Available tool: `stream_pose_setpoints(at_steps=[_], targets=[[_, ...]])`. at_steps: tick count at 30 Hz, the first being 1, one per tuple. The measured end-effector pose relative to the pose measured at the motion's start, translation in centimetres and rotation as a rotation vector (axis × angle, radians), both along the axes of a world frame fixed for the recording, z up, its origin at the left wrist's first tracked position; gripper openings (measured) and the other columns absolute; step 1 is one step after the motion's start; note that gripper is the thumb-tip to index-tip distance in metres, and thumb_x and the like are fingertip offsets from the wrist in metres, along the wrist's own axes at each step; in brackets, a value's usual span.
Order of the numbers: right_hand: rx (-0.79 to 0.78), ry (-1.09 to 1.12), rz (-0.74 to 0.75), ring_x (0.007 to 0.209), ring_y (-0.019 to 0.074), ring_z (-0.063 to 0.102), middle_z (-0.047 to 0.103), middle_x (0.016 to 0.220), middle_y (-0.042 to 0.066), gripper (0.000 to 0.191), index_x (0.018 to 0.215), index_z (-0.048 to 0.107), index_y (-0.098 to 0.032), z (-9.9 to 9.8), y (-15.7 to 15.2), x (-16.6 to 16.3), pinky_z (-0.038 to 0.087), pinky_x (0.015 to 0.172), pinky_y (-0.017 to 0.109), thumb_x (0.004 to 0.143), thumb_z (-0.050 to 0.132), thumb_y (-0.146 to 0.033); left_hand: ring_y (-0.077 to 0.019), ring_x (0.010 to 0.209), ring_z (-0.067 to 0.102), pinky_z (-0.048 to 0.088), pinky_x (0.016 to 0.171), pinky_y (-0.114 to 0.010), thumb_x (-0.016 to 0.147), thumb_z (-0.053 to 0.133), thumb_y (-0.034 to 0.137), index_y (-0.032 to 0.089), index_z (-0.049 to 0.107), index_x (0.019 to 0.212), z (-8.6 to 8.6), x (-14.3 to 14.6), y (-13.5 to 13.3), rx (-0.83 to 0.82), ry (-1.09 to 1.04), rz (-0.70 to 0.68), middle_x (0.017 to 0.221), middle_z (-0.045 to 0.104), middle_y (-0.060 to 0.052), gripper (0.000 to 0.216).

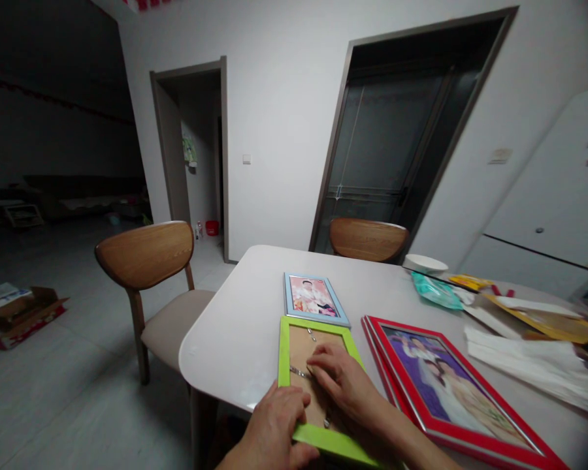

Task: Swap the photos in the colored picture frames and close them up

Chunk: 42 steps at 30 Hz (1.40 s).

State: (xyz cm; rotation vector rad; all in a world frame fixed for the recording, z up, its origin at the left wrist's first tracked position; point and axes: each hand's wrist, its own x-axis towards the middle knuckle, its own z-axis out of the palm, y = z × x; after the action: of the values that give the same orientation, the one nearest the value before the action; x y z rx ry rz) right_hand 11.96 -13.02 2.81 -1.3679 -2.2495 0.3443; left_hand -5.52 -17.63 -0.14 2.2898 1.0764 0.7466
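A lime-green picture frame (285, 346) lies face down at the table's near edge, its brown backing board (298, 346) showing. Small metal pieces are on the board, among them a metal strip (298, 371) at the left side and another at the top. My left hand (280, 421) grips the frame's lower left corner, thumb on the bottom edge. Over the board, my right hand (340, 378) has its fingers pinched together beside the metal strip; whatever is between the fingertips is hidden. Behind the green frame lies a light-blue picture frame (342, 313) with its photo up.
Red picture frames (402, 375), stacked, lie to the right on the white table (235, 339). Farther right are a teal packet (436, 292), a white bowl (425, 264) and paper wrappings (534, 359). Wooden chairs stand at the left (149, 251) and far side (370, 238).
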Motion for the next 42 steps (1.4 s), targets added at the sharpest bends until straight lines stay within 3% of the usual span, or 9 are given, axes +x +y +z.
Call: stream_pose_setpoints(at_steps=[3, 7, 18, 26, 37, 39, 42], targets=[[0.012, -0.065, 0.16, 0.086, 0.0169, 0.048, 0.056, 0.088, 0.005, 0.025, 0.072, 0.062, -0.021, 0.1, -3.5, 0.4, 0.036, 0.077, 0.032, 0.079, 0.039, -0.024, -0.0184, 0.094, 0.047, 0.034, 0.089, -0.031, 0.055, 0.067, 0.013, 0.017, 0.052, 0.094, 0.2, -0.1, 0.0, -0.018, -0.021, 0.015, 0.102, 0.055, -0.004, 0.042], [0.045, -0.068, 0.178, 0.088, 0.0159, 0.045, 0.056, 0.089, 0.004, 0.025, 0.076, 0.062, -0.021, -0.2, -5.3, 1.1, 0.034, 0.081, 0.033, 0.081, 0.037, -0.02, -0.0175, 0.09, 0.048, 0.036, 0.085, -0.029, 0.056, 0.066, 0.014, 0.018, 0.048, 0.104, 0.5, -0.1, -0.1, -0.053, -0.004, 0.038, 0.098, 0.055, -0.003, 0.052], [0.078, -0.076, 0.209, 0.088, 0.0151, 0.043, 0.056, 0.087, 0.003, 0.021, 0.084, 0.06, -0.023, 0.0, -6.1, 1.8, 0.034, 0.078, 0.031, 0.081, 0.039, -0.021, -0.0176, 0.095, 0.047, 0.036, 0.086, -0.028, 0.058, 0.061, 0.012, 0.019, 0.05, 0.103, 0.7, -0.1, 0.0, -0.068, 0.027, 0.035, 0.101, 0.055, -0.003, 0.047], [-0.024, -0.112, 0.127, 0.073, 0.0138, 0.048, 0.057, 0.073, 0.002, 0.019, 0.071, 0.066, -0.025, -0.4, -3.9, 1.6, 0.034, 0.067, 0.028, 0.072, 0.049, -0.019, -0.0176, 0.093, 0.048, 0.037, 0.085, -0.03, 0.059, 0.059, 0.012, 0.02, 0.047, 0.107, 0.9, -0.3, 0.1, -0.051, 0.046, 0.019, 0.099, 0.055, -0.003, 0.05], [-0.028, -0.11, 0.244, 0.085, 0.0154, 0.045, 0.056, 0.084, 0.002, 0.024, 0.076, 0.062, -0.023, 1.5, -6.3, 2.3, 0.034, 0.077, 0.031, 0.07, 0.043, -0.01, -0.0175, 0.092, 0.05, 0.039, 0.082, -0.029, 0.059, 0.059, 0.013, 0.02, 0.049, 0.102, 1.8, -0.8, 0.0, -0.083, 0.083, 0.012, 0.103, 0.054, -0.003, 0.045], [-0.017, -0.08, 0.254, 0.087, 0.0155, 0.045, 0.056, 0.088, 0.002, 0.026, 0.08, 0.062, -0.024, 1.4, -6.8, 2.4, 0.035, 0.081, 0.033, 0.07, 0.043, -0.009, -0.0181, 0.095, 0.049, 0.036, 0.087, -0.033, 0.059, 0.059, 0.014, 0.02, 0.05, 0.098, 2.2, -0.6, -0.2, -0.079, 0.117, 0.021, 0.105, 0.055, -0.004, 0.04], [0.043, 0.051, 0.209, 0.092, 0.0163, 0.047, 0.056, 0.096, 0.005, 0.029, 0.093, 0.059, -0.024, 0.4, -7.1, 2.6, 0.037, 0.084, 0.034, 0.073, 0.041, -0.012, -0.0221, 0.106, 0.044, 0.019, 0.098, -0.046, 0.058, 0.062, 0.015, 0.019, 0.053, 0.09, 2.6, 0.5, -0.5, -0.021, 0.235, 0.022, 0.113, 0.052, -0.006, 0.033]])
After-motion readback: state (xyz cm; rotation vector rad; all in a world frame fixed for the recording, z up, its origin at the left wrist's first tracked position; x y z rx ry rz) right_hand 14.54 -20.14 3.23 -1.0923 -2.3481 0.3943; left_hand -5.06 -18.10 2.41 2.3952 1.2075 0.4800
